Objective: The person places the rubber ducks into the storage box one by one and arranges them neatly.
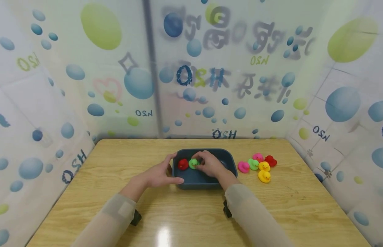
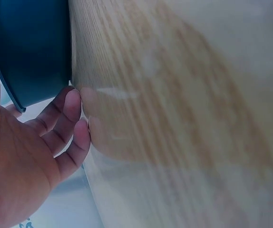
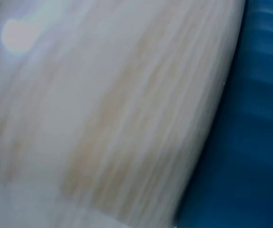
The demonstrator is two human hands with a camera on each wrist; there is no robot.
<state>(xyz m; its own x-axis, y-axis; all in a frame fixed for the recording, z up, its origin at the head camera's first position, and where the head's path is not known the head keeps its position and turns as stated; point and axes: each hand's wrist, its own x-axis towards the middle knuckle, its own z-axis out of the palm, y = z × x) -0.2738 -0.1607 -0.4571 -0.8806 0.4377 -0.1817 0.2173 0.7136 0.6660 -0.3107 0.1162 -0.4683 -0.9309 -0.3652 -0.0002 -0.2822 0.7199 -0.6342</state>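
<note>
A dark blue rectangular bin (image 1: 200, 186) stands on the table. My left hand (image 1: 156, 175) holds the bin's left end, thumb at the near left corner and fingers along the side. The left wrist view shows those fingers bent beside the bin's wall (image 2: 34, 57), low by the tabletop. Inside the bin, my right hand (image 1: 211, 165) pinches a small green rubber duck (image 1: 192, 165) from its right side. A red rubber duck (image 1: 182, 165) sits to the left of it in the bin. In the right wrist view only the bin's outer wall (image 3: 241, 152) and the table show.
Right of the bin, a loose cluster of rubber ducks lies on the wooden table (image 1: 166, 212): pink (image 1: 243, 167), green (image 1: 253, 164), yellow (image 1: 264, 177) and red (image 1: 270, 161). A patterned curtain (image 1: 191, 113) surrounds the table's back and sides.
</note>
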